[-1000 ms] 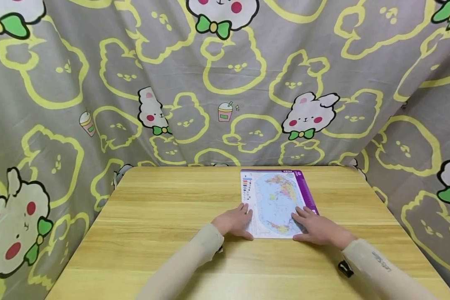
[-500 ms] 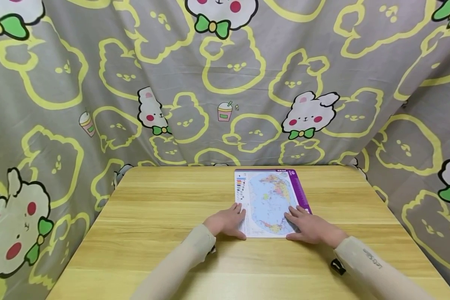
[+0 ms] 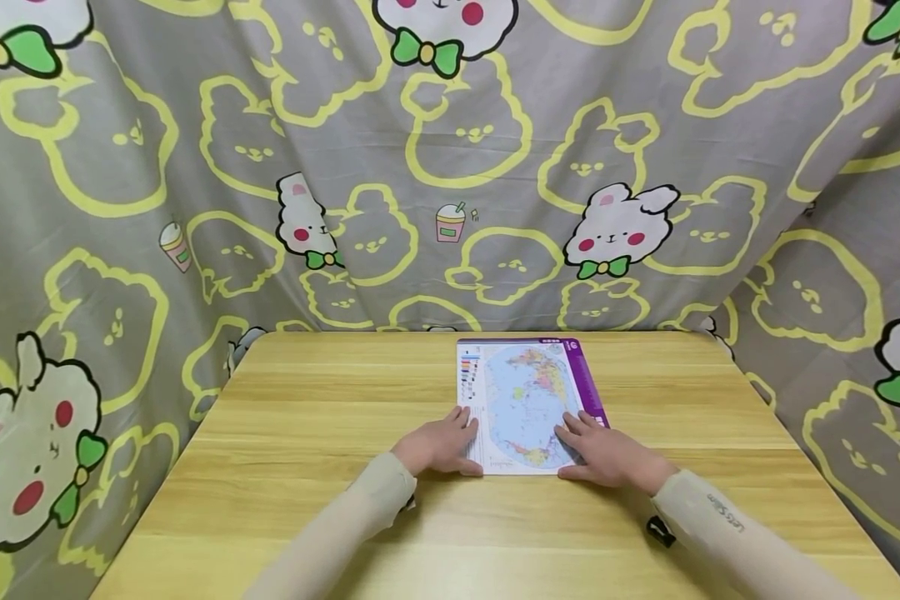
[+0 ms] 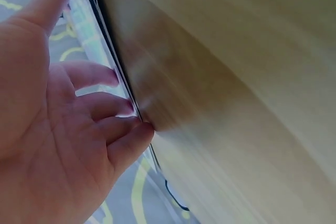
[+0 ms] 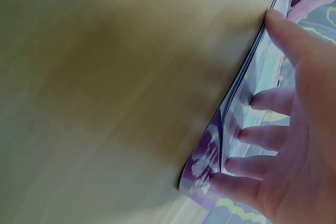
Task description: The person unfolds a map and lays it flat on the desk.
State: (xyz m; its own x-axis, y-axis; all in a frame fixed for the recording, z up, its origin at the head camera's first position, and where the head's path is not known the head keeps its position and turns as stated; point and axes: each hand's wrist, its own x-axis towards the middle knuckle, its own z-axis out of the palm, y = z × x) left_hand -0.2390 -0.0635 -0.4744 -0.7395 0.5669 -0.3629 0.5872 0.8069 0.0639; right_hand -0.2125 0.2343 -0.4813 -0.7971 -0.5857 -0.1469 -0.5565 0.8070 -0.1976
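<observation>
So the map (image 3: 521,400) is lying flat on the table (image 3: 307,417), near the far edge. Left hand (image 3: 442,443) touches its left side, right hand (image 3: 607,452) the lower right, fingers loose, neither gripping. Probably the lining-up step tbh; next move likely needs light, even pressure.

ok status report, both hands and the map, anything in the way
Left hand touching map's left edge, right hand on its right side. Map lying on table, purple border to the right. No obstacle seen beside it.
</observation>
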